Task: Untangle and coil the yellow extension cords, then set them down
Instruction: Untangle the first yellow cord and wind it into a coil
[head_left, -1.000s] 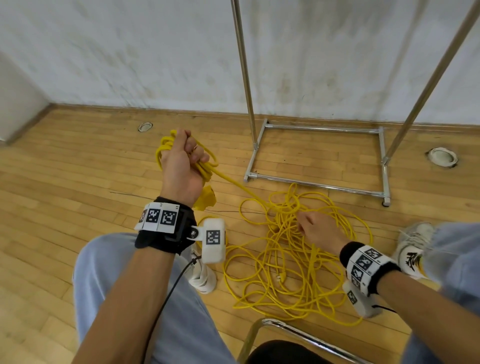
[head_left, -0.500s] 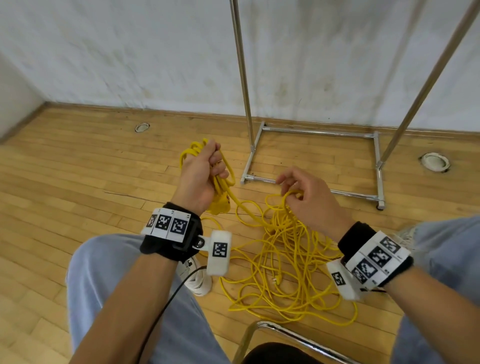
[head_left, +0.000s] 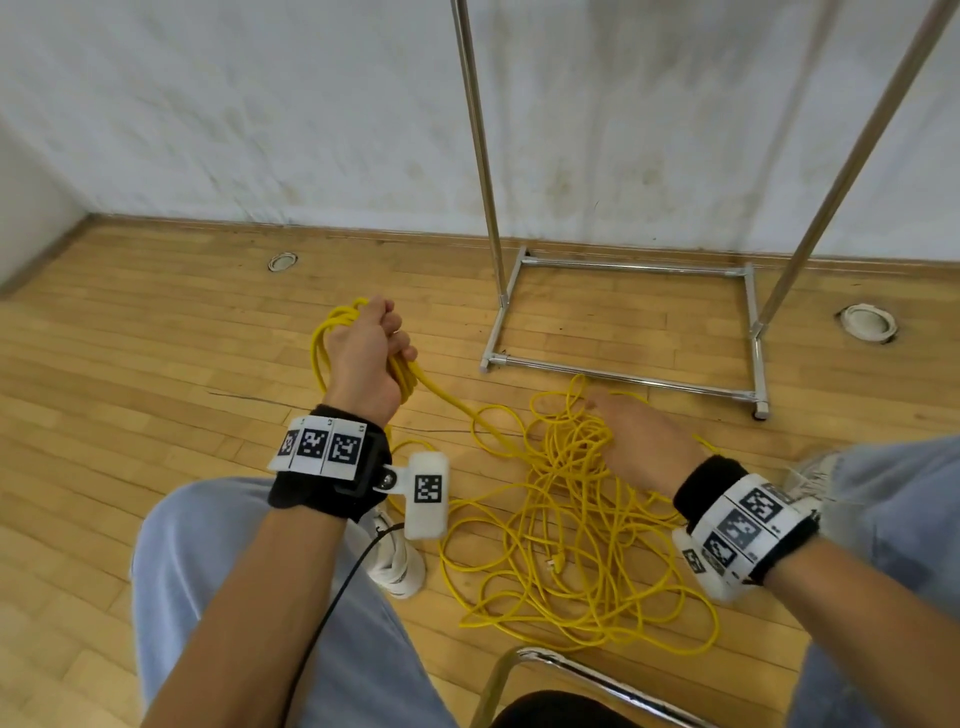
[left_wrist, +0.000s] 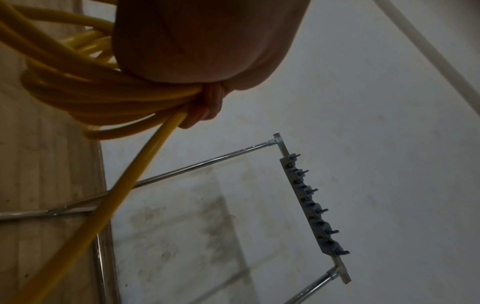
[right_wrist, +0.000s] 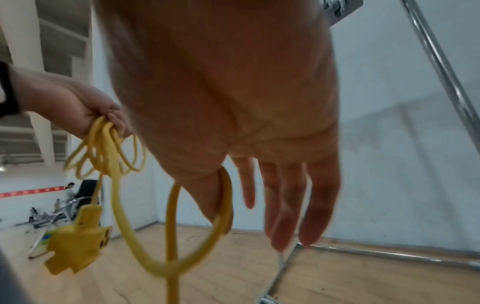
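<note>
My left hand (head_left: 375, 347) is raised over the floor and grips a coil of yellow cord (head_left: 332, 332) made of several loops. In the left wrist view the coil (left_wrist: 91, 92) sits bunched under my curled fingers (left_wrist: 205, 107). From the fist one strand runs down to the loose tangle of yellow cord (head_left: 571, 545) on the wooden floor. My right hand (head_left: 618, 431) hovers low over that tangle. Its fingers (right_wrist: 291, 195) are straight, with a loop of cord (right_wrist: 223, 205) hanging round the thumb. A yellow socket block (right_wrist: 78, 246) dangles below the held coil (right_wrist: 103, 148).
A chrome garment rack (head_left: 623, 322) stands just beyond the tangle, by the white wall. I sit on a chair with a chrome frame (head_left: 545, 670), a white shoe (head_left: 395, 561) beside the cord. Two round floor sockets (head_left: 283, 261) (head_left: 867, 322) sit further off.
My right hand rose towards the left hand with cord, then dropped back over the tangle with its fingers straightened. The left hand drifted right, then back, still holding the coil.
</note>
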